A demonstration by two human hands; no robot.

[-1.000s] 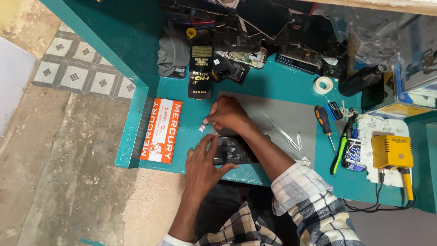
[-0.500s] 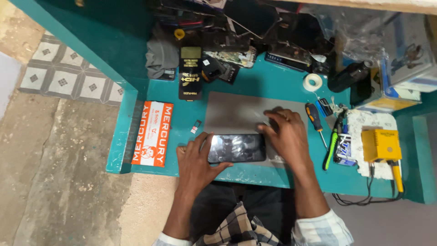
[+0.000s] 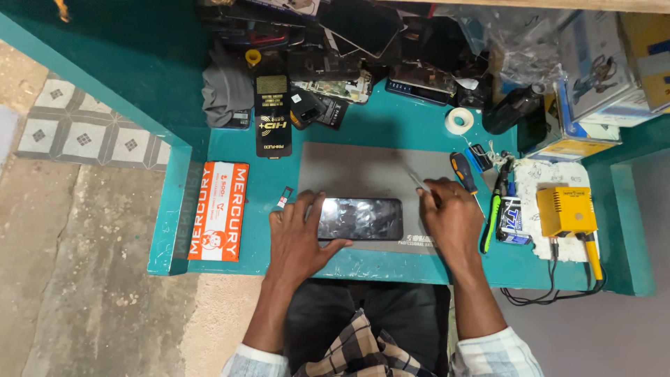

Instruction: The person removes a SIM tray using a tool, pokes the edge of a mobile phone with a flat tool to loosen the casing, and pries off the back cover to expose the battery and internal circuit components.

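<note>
A black smartphone [image 3: 363, 218] lies face up across the near part of a grey work mat [image 3: 363, 167] on a teal bench. My left hand [image 3: 299, 237] grips its left end, fingers on the glass and thumb along the near edge. My right hand [image 3: 452, 218] rests just past the phone's right end, pinching thin metal tweezers [image 3: 417, 179] whose tips point up and left over the mat. A tiny card tray [image 3: 283, 198] lies on the bench left of the mat.
Right of the mat lie a screwdriver [image 3: 462, 172], a green-handled tool [image 3: 492, 218], a tape roll [image 3: 458, 120] and a yellow box device [image 3: 567, 209] with cables. Phone parts [image 3: 335, 87] and a black bottle [image 3: 513, 108] crowd the back. An orange and white sticker [image 3: 220, 209] lies at left.
My right hand moved from the small tray at the left across to the mat's right side and picked up the tweezers. The phone now shows fully under my left hand.
</note>
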